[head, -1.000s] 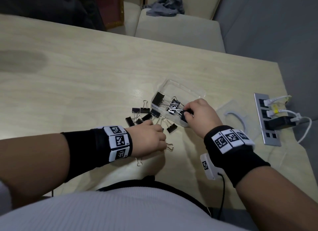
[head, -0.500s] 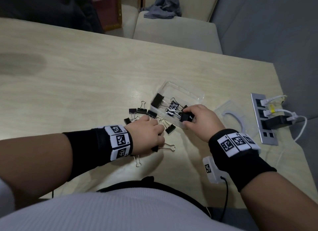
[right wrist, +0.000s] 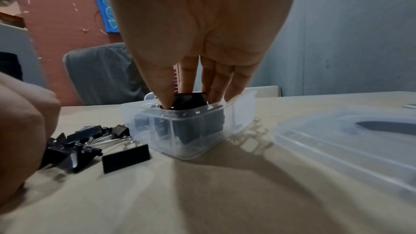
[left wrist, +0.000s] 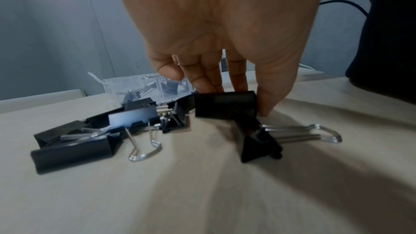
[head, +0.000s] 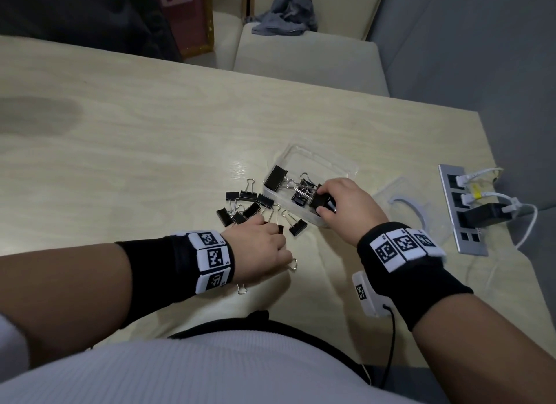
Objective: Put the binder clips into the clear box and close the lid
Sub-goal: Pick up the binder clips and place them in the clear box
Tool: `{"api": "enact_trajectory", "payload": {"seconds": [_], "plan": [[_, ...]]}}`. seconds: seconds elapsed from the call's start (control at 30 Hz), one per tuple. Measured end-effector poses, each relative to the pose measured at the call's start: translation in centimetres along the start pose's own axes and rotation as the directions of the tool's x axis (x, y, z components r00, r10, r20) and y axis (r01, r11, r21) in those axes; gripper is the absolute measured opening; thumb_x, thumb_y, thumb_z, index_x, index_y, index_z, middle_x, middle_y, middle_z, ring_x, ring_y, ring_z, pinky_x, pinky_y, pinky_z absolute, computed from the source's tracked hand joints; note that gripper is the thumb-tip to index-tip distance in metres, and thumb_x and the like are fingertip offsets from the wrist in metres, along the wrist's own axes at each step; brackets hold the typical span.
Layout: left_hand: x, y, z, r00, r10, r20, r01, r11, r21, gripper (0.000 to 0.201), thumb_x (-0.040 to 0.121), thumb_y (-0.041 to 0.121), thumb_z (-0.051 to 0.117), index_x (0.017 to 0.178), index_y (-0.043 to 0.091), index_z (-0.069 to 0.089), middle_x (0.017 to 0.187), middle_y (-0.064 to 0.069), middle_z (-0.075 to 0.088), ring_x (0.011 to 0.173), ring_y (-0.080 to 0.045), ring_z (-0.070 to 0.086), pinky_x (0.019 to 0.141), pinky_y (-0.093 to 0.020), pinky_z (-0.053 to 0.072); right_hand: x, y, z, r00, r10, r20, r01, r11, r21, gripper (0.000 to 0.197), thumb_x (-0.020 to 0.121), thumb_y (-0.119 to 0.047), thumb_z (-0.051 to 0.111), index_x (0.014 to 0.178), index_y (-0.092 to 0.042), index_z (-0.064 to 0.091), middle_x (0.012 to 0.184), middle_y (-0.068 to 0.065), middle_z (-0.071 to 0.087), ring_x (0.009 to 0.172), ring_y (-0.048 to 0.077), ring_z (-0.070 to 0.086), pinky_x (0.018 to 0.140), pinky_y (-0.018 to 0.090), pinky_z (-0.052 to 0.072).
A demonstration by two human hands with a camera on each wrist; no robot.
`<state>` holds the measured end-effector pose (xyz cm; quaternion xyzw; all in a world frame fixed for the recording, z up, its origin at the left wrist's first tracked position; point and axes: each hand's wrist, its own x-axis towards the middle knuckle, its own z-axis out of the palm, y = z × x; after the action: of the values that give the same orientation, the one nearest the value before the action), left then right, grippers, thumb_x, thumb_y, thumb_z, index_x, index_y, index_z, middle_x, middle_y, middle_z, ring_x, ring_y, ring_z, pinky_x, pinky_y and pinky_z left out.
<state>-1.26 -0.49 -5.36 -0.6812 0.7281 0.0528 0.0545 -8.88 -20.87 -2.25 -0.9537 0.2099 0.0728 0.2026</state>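
- Head view: right hand (head: 346, 206) over the near end of the clear box (head: 331, 166), fingers and thumb pinched on a black binder clip (head: 322, 201) that sits partly inside the box.
- Head view: about three other clips visible in the box, including one big one (head: 276, 178) at the left end; exact count hard, wire handles tangled.
- Head view: left hand (head: 260, 250) on the table (head: 150, 151) at the loose pile of clips (head: 245, 206), fingers curled down on a clip; roughly seven or eight black clips in the pile, one more (head: 298, 227) just beside the box.
- Head view: one lid (head: 403, 205) lies flat on the table right of the box, apart from it. One power strip (head: 461, 211) further right with plugs in it.
- Left wrist view: left hand (left wrist: 216, 33) thumb and fingertips clamped on both sides of one black clip (left wrist: 225, 104), which touches the table; another clip (left wrist: 261, 141) lies just below it, wire handles pointing right. About five more clips in the heap at left; box (left wrist: 144, 86) behind.
- Right wrist view: right hand (right wrist: 198, 33) thumb and fingers closed on the clip (right wrist: 191, 100) at the box (right wrist: 191, 131) rim; dark clips show through the wall, count cannot tell. Lid (right wrist: 351, 140) to the right, off the box.
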Motion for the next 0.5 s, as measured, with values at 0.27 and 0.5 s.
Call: {"api": "enact_trajectory", "payload": {"seconds": [0.27,0.5], "plan": [[1.0,-2.0,-3.5,0.990,-0.066,-0.124,0.045,0.986,-0.162,0.041,0.058,0.046,0.068,0.091,0.023,0.061,0.085,0.001,0.064,0.083,-0.027,0.060,0.081,-0.041,0.047,-1.2,0.3,0.1,1.000,-0.001,-0.029,0.001,1.000,-0.003,0.033,0.082,-0.022,0.060,0.115,-0.020,0.058,0.124,0.002,0.054,0.110,0.023,0.053,0.095,0.033,0.044],[4.8,-6.7,-5.6,0.929,-0.351,-0.114,0.322,0.922,-0.214,0.031,0.081,0.031,0.061,0.112,0.025,0.061,0.120,0.003,0.060,0.114,-0.023,0.053,0.095,-0.039,0.036,-1.4,0.2,-0.3,1.000,0.006,-0.017,-0.005,1.000,0.011,0.035,0.082,-0.018,0.060,0.117,-0.016,0.058,0.125,0.004,0.053,0.110,0.021,0.053,0.093,0.027,0.040]]}}
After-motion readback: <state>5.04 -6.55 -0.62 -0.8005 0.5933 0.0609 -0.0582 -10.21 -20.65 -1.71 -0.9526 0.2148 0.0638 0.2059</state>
